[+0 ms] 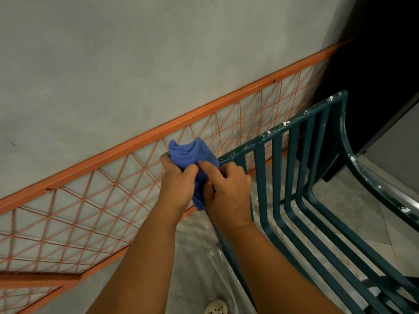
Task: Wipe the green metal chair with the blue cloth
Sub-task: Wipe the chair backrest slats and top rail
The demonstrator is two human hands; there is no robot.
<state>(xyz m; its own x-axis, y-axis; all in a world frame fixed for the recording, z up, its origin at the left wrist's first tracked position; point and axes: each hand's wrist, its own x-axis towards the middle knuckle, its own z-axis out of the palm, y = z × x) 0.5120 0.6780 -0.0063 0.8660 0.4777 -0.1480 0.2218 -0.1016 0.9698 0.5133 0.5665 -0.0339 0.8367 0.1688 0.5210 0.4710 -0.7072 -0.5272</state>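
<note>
The green metal chair [294, 155] fills the right half of the view, its slatted back curving down into the seat, with white flecks along the top rail. The blue cloth [190, 155] is bunched at the left end of that top rail. My left hand [178, 184] grips the cloth from the left. My right hand [226, 189] pinches its right side, beside the rail's left corner. A tail of the cloth hangs down between both hands.
An orange metal lattice frame [140, 141] leans against the grey wall [113, 64] behind the chair. Clear plastic sheeting [204, 257] covers the floor. A pale clog shoe [215, 308] shows at the bottom edge. A dark opening lies at the upper right.
</note>
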